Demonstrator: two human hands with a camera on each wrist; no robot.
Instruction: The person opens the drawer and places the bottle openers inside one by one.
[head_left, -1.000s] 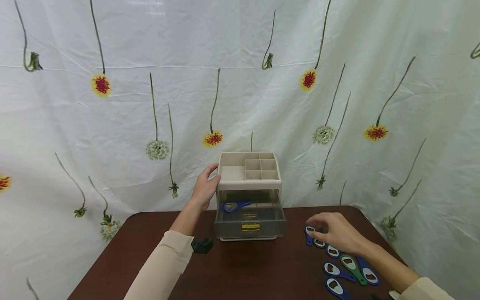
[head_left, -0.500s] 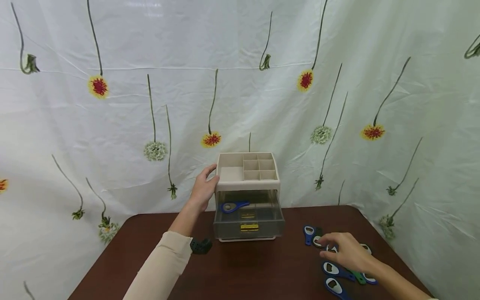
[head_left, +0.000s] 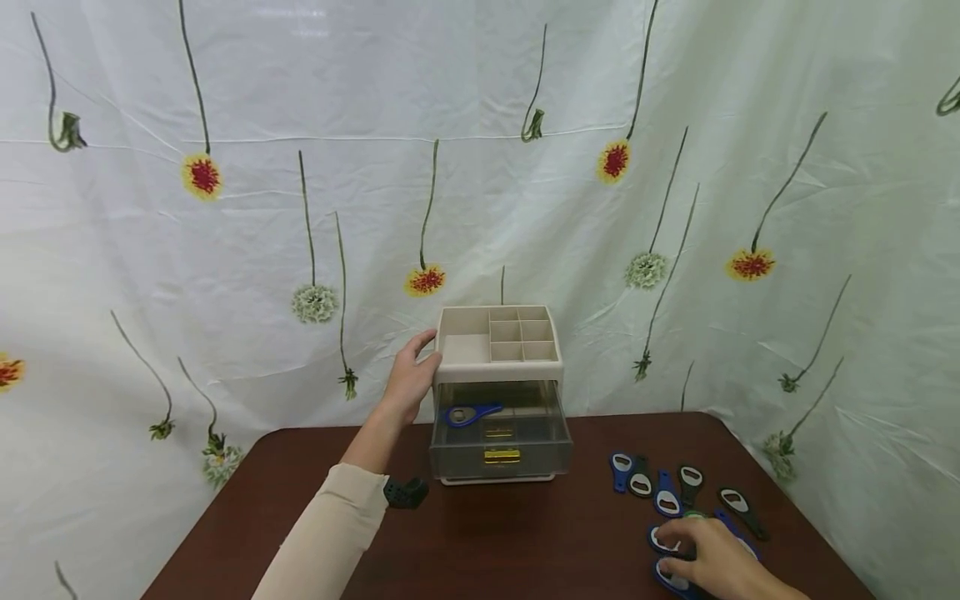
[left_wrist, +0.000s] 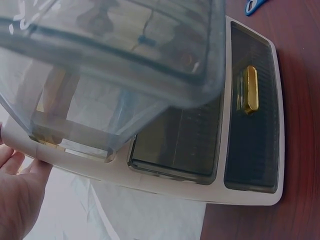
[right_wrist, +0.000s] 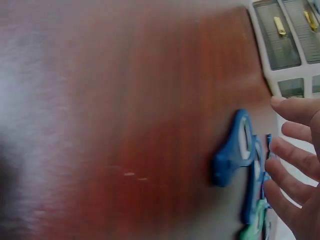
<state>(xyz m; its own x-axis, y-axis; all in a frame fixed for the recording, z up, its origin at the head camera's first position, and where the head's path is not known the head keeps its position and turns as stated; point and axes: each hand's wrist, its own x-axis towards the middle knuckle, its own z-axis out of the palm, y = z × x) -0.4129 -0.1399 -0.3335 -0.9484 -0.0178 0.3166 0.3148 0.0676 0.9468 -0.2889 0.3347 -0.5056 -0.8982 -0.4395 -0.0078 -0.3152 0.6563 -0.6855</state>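
My left hand [head_left: 408,379] rests against the left side of a cream desktop organizer [head_left: 498,367]. Its thumb and fingers touch the side edge, also visible in the left wrist view. The organizer's clear upper drawer [head_left: 501,458] is pulled out, with a blue bottle opener [head_left: 471,413] inside. My right hand [head_left: 716,557] hovers above the bottle openers on the right, fingers bent and apart, holding nothing. Below its fingertips are two blue bottle openers [head_left: 663,542], partly hidden. In the right wrist view, a blue bottle opener [right_wrist: 235,147] lies beside the fingers [right_wrist: 290,150].
Further bottle openers in blue, green and dark colours, such as a dark one [head_left: 742,510], lie on the brown table [head_left: 480,542]. A black strap [head_left: 406,492] shows by my left wrist. A flowered white cloth [head_left: 480,208] hangs behind.
My right hand has moved back toward the near right of the table, uncovering the farther bottle openers. The left hand and the organizer stay put.
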